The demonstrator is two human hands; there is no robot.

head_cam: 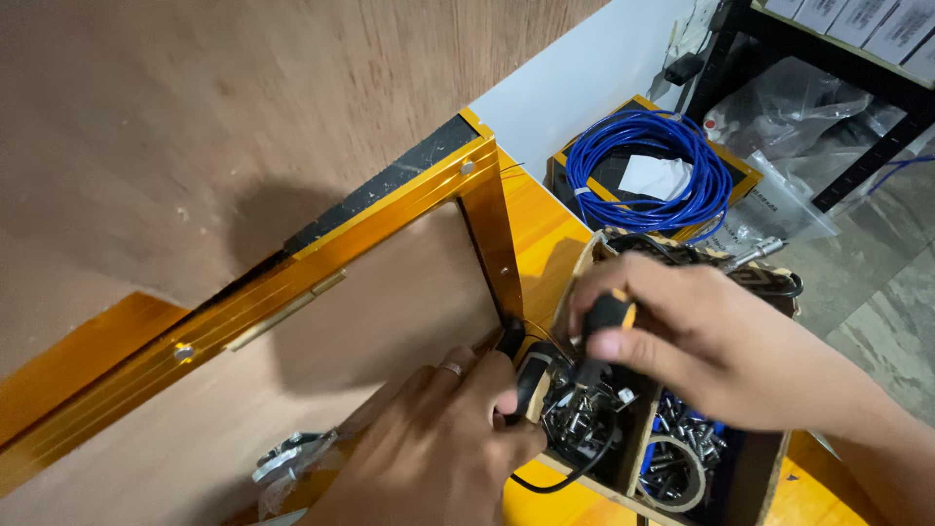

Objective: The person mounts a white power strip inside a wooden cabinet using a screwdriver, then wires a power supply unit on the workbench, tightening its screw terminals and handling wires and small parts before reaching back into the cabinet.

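Note:
My right hand (701, 341) grips a black and orange screwdriver handle (606, 317), pointing down into a divided wooden parts box (638, 458). My left hand (443, 438), a ring on one finger, pinches a black part (531, 375) at the box's near-left corner, beside the lower end of a gold metal frame (492, 239). The screwdriver tip is hidden among loose screws (579, 419) in the box.
A plywood panel (195, 117) backs the gold frame. A coil of blue cable (648, 161) lies on a yellow-edged box behind. A black shelf rack (867, 58) with plastic bags stands at right. A thin black wire (570, 472) loops under the box. Crumpled plastic (292, 453) lies lower left.

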